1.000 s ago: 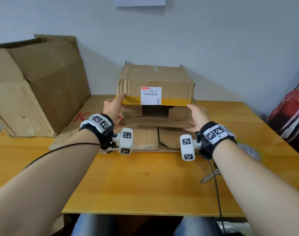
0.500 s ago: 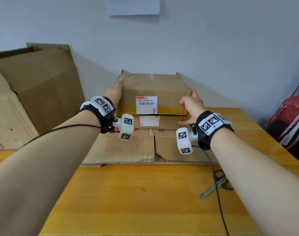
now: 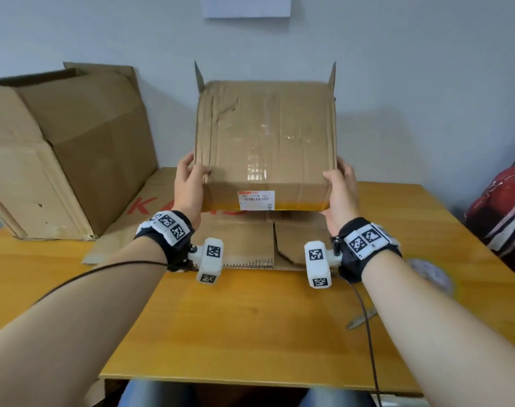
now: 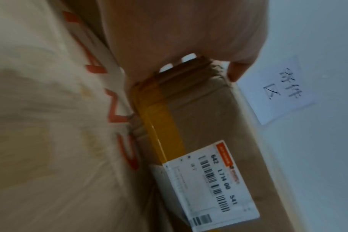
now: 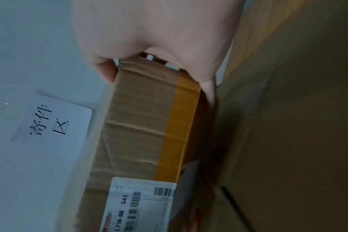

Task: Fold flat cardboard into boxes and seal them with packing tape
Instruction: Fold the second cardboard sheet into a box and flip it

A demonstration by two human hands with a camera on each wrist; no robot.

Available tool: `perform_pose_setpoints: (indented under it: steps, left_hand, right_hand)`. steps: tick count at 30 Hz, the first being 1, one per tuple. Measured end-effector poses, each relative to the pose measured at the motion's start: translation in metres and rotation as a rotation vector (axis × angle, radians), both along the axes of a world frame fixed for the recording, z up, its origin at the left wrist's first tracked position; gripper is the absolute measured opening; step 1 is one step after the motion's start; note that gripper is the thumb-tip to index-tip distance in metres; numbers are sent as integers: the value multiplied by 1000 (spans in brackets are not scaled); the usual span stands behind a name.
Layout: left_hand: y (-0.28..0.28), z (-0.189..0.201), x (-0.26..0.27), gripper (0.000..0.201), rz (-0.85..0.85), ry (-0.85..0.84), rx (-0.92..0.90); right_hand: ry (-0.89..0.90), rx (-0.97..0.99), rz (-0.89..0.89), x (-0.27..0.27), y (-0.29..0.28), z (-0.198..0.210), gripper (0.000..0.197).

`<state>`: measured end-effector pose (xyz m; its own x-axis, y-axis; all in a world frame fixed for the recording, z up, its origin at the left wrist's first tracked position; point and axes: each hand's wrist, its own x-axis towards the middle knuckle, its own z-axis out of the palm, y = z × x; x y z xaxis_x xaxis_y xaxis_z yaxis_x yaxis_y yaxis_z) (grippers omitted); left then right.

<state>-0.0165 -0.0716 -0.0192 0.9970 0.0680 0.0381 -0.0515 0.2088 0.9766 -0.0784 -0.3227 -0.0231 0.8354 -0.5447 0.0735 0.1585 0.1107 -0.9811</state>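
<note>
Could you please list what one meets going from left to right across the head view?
Large open brown cardboard carton → left hand → held brown cardboard box with white label → right hand → red bag.

Two hands, left (image 3: 188, 189) and right (image 3: 341, 192), show. There are two cardboard boxes, a small one (image 3: 265, 142) and a large one (image 3: 62, 148). One flattened cardboard sheet (image 3: 238, 242), one pair of scissors (image 3: 360, 320), one paper notice (image 3: 246, 5), one bench (image 3: 250, 333).
</note>
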Motion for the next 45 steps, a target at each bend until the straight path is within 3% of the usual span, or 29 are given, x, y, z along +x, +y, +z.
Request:
perform_pose_setpoints:
  steps: [2, 5, 10, 16, 22, 25, 30, 36, 39, 45]
  left_hand:
    - [8, -13, -10, 43, 3, -28, -1]
    - [15, -31, -24, 46, 1, -12, 85]
    - [26, -42, -37, 39, -36, 112, 294]
    - [37, -26, -52, 54, -62, 131, 360]
    - [40, 15, -75, 57, -17, -230, 320]
    - [37, 37, -83, 69, -9, -417, 245]
    - [27, 63, -88, 79, 86, -664, 413]
    - [14, 83, -88, 37, 178, -481, 770]
    - [12, 88, -87, 28, 119, -414, 708]
    - [16, 94, -81, 61, 31, -350, 493]
  right_hand:
    - [-46, -29, -19, -9, 0, -14, 59]
    - [75, -149, -4, -27, 1, -33, 68]
    - [245, -342, -14, -46, 3, -37, 66]
    - [287, -357, 27, -63, 3, -19, 65]
    - [-52, -346, -61, -82, 2, 20, 67]
    - [-181, -356, -68, -87, 4, 39, 65]
    - [-229, -385, -73, -93, 10, 61, 55]
    - [-217, -381, -125, -90, 9, 69, 35]
    - [-211, -382, -123, -89, 11, 71, 29]
    - [-168, -306, -76, -87, 14, 72, 40]
